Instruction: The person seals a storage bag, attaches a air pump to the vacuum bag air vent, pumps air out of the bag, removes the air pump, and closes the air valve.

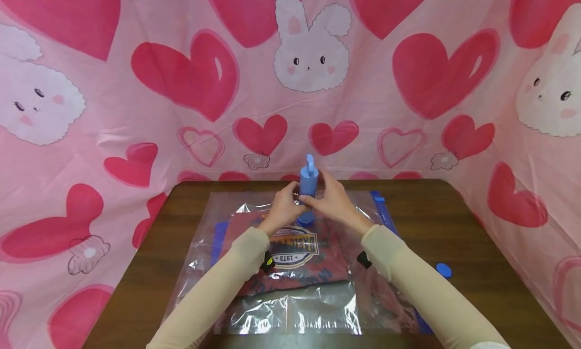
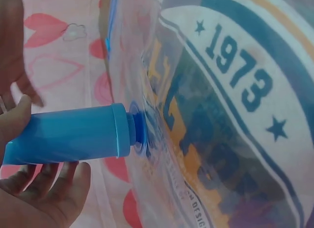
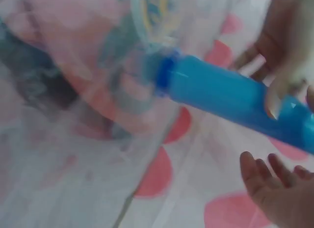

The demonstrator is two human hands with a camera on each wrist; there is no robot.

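A blue hand pump (image 1: 308, 181) stands upright, its lower end on the round blue valve (image 1: 306, 218) of a clear plastic storage bag (image 1: 313, 308). Inside the bag lies a folded red garment (image 1: 327, 273) with a "1973" print. My left hand (image 1: 285, 207) curves round the pump barrel (image 2: 78, 135) from the left, thumb on one side and fingertips right at the other. From the right, my right hand (image 1: 335, 197) holds the barrel, its thumb laid across the front and its fingers partly hidden behind. The pump's handle (image 1: 310, 163) sticks up above both hands.
The bag lies on a dark wooden table (image 1: 150, 288). A blue zip strip (image 1: 385, 213) runs along its right edge. A small blue disc (image 1: 443, 270) rests on the table to the right. Pink cloth (image 1: 181, 132) with hearts and rabbits hangs behind and at both sides.
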